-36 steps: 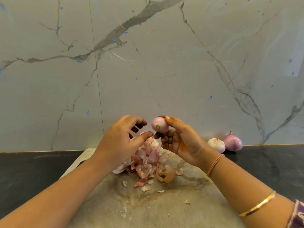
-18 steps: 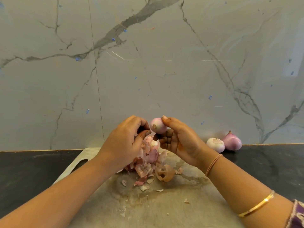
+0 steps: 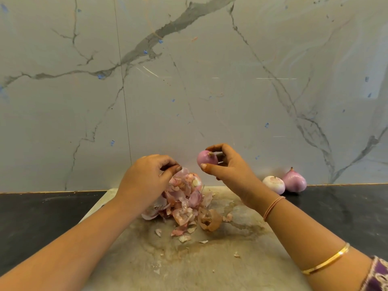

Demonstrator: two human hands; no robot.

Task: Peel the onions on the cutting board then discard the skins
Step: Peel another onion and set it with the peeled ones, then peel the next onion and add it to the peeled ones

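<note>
The cutting board carries a heap of skins toward its 12 o'clock edge. Over the heap, the left hand pinches its fingertips together (on a scrap or not, unclear). The right hand clamps the peeled onion: thumb at its 6 o'clock, fingers curled over 12.

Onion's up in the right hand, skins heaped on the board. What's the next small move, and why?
Probably set the onion in the right hand down beside the two onions on the counter: it looks smooth and bare except a small stem stub.
</note>
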